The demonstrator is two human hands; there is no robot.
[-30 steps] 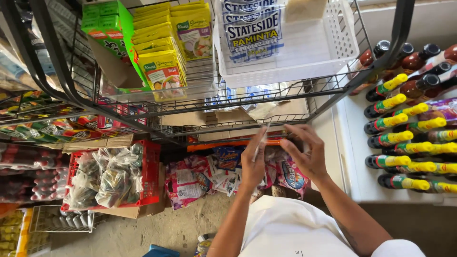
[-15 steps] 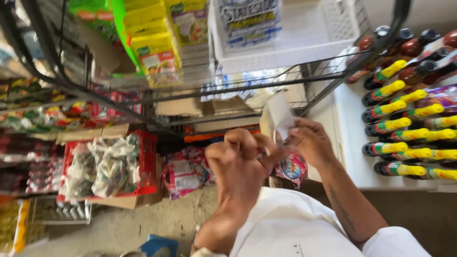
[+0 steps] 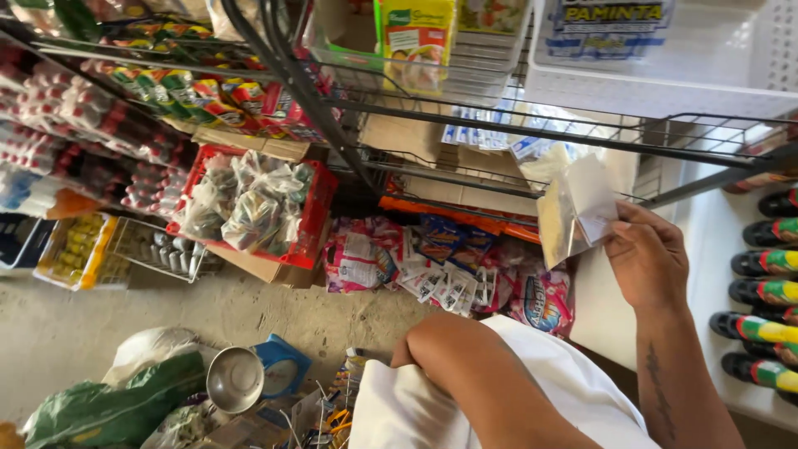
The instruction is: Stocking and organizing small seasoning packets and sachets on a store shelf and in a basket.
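— Head view: what has the right hand (image 3: 647, 259) got?

— A small clear plastic bag (image 3: 576, 209), pinched at its lower right corner between thumb and fingers, so that grip is closed on the bag. It is held up in the air in front of the wire rack (image 3: 532, 133), just below the rack's front rail and above the hanging sachets (image 3: 432, 266).

— And the left hand?

— Only the left forearm (image 3: 490, 374) shows, bent down towards the white shirt (image 3: 432, 407). The hand itself is hidden behind it, so I cannot tell whether that grip is open or closed.

— Which step is this?

— I judge the bag is being readied, held flat and seemingly empty, though the glare makes that hard to confirm. A next move would call for the other hand to part the mouth while the right keeps its pinch.

— Anything nearby?

— A red crate of bagged goods (image 3: 253, 204) near the shelf's left end, sauce bottles (image 3: 765, 291) at the right edge, a metal bowl (image 3: 235, 378) on the floor.
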